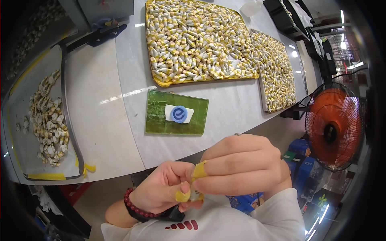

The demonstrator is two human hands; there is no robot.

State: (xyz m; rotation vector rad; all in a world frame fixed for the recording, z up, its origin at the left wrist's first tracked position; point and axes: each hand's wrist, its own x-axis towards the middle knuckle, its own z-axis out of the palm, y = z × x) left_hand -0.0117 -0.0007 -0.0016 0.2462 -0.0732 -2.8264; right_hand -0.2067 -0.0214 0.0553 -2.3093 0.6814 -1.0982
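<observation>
Small pale piece (196, 195), wrapped partly in yellow, sits pinched between my two hands close to my chest, below the near edge of the worktop (120, 132). My left hand (163, 190) curls around it from the left, its thumb tip capped in yellow tape and pressed against the piece. My right hand (241, 164) closes on it from above and the right, a finger also bound in yellow tape touching the piece's top. Both hands are narrowly closed on the piece; I cannot tell its exact shape, since the fingers hide most of it. A dark red bead bracelet (134, 205) circles my left wrist.

On the worktop just beyond my hands lies a green mat (161, 120) with a white scrap and a blue round disc (179, 114) on it. Farther back stands a yellow-rimmed tray (161, 82) heaped with small white-and-yellow pieces, and a second tray (262, 86) of the same to its right. At the far left, a grey tray (44, 170) holds a looser scatter of pale pieces. An orange fan (333, 126) stands off the worktop's right side.
</observation>
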